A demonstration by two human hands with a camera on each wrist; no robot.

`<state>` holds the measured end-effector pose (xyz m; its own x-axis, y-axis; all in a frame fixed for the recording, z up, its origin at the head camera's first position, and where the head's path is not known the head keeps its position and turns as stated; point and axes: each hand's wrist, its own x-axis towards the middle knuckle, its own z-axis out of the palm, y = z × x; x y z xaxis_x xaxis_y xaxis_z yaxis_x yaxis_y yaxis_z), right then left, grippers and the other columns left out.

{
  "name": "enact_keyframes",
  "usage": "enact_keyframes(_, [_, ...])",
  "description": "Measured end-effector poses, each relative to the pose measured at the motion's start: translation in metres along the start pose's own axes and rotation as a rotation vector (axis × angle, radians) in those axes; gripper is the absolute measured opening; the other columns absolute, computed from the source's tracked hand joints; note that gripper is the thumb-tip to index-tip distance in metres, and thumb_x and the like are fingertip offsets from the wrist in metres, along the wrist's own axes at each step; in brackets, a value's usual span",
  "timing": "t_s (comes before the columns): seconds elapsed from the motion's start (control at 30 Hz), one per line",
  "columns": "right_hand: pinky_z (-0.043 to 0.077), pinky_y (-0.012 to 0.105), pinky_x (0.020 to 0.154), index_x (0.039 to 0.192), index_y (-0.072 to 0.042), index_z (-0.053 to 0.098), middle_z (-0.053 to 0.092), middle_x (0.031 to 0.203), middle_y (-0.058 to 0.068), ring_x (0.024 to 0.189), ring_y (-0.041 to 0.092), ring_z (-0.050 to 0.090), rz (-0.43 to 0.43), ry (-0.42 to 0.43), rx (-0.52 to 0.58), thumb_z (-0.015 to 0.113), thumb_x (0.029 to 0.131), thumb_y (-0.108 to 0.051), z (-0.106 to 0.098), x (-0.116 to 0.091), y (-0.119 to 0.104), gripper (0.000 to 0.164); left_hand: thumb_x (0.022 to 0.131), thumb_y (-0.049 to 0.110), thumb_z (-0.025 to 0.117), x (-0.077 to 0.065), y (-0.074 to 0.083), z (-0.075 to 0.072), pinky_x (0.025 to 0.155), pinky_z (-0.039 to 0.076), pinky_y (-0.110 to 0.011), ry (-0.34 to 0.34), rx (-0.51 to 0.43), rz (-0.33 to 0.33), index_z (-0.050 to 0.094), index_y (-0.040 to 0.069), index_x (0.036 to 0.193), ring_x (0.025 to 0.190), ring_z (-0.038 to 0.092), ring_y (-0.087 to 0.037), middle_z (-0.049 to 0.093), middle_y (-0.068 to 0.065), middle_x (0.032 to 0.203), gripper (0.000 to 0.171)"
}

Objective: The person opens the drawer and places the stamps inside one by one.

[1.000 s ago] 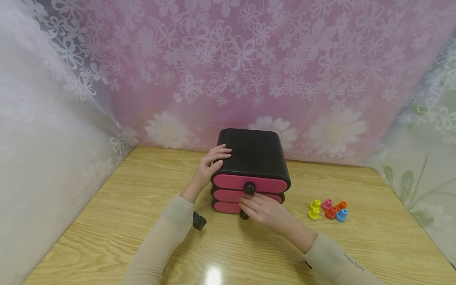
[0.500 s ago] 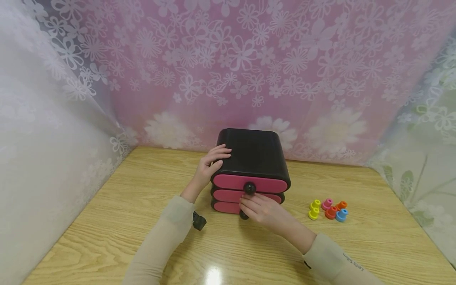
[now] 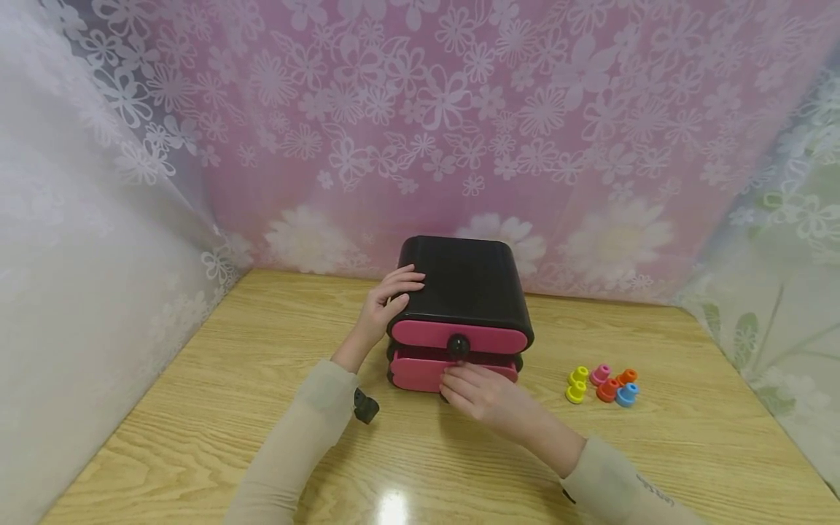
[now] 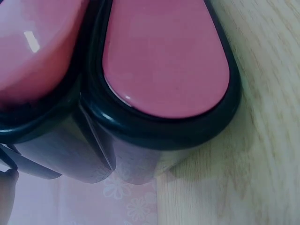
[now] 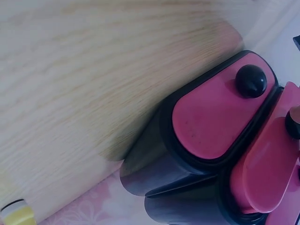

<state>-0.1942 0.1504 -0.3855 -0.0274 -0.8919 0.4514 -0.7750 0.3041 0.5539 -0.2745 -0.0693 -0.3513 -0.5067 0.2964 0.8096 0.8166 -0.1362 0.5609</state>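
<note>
A black cabinet [image 3: 469, 281] with three pink-fronted drawers stands on the table. My left hand [image 3: 386, 300] rests on its upper left edge, fingers lying over the top. The middle drawer [image 3: 413, 373] is partly pulled out. My right hand [image 3: 488, 397] holds that drawer's black knob [image 5: 293, 126], which the fingers largely hide in the head view. The top drawer [image 3: 420, 335] is closed and has its own black knob [image 3: 458, 345]. In the right wrist view the bottom drawer [image 5: 211, 117] is closed too.
To the right of the cabinet stand several small coloured pegs, among them a yellow peg [image 3: 576, 393], a red peg [image 3: 607, 391] and a blue peg [image 3: 627, 394]. A small black device [image 3: 365, 407] is beside the left sleeve. A flowered pink curtain [image 3: 433, 146] hangs behind the table.
The middle drawer has come out toward me, with my right hand drawing its knob. Before, it was closed. The left hand has stayed on the cabinet.
</note>
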Motion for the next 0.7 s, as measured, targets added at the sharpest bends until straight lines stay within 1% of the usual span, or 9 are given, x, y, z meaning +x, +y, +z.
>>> enact_keyframes(0.07, [0.045,0.035,0.086,0.099,-0.003,0.063,0.062,0.101,0.01,0.097,0.021,0.057,-0.006,0.008,-0.002,0.016,0.096,0.001,-0.001,0.0,-0.002,0.047,0.079,-0.012,0.041,0.001,0.004,0.001,0.104,0.016,-0.047,0.002,0.007,-0.006,0.052,-0.021,0.098,0.116,0.028,-0.05,0.046,-0.039,0.109,0.024])
enact_keyframes(0.17, [0.044,0.035,0.086,0.098,-0.003,0.064,0.063,0.101,0.01,0.096,0.021,0.058,-0.009,0.013,-0.009,0.018,0.096,0.0,-0.002,-0.001,-0.005,0.046,0.079,-0.012,0.041,0.001,0.006,0.001,0.103,0.017,-0.047,0.004,0.016,-0.01,0.052,-0.021,0.098,0.116,0.028,-0.051,0.046,-0.039,0.109,0.024])
enact_keyframes(0.37, [0.043,0.034,0.088,0.098,-0.004,0.063,0.063,0.101,0.009,0.097,0.02,0.057,-0.006,0.004,-0.018,0.018,0.096,-0.001,-0.003,-0.002,-0.007,0.045,0.079,-0.012,0.041,0.001,0.005,0.001,0.103,0.017,-0.046,0.0,0.015,-0.014,0.053,-0.021,0.099,0.116,0.028,-0.05,0.046,-0.038,0.109,0.025])
enact_keyframes(0.5, [0.044,0.034,0.087,0.099,-0.005,0.064,0.063,0.101,0.009,0.097,0.02,0.057,-0.021,0.007,-0.019,0.019,0.096,-0.001,-0.005,-0.003,-0.009,0.045,0.08,-0.011,0.042,0.0,0.004,0.001,0.103,0.017,-0.046,-0.005,0.01,-0.018,0.052,-0.021,0.099,0.117,0.028,-0.05,0.046,-0.038,0.109,0.024])
enact_keyframes(0.7, [0.044,0.033,0.087,0.101,-0.006,0.063,0.063,0.102,0.008,0.097,0.019,0.057,-0.045,0.002,-0.018,0.019,0.096,0.001,-0.011,-0.001,-0.014,0.045,0.079,-0.012,0.041,0.002,0.005,0.001,0.103,0.017,-0.048,0.0,0.015,-0.001,0.052,-0.021,0.098,0.116,0.028,-0.051,0.046,-0.039,0.108,0.024])
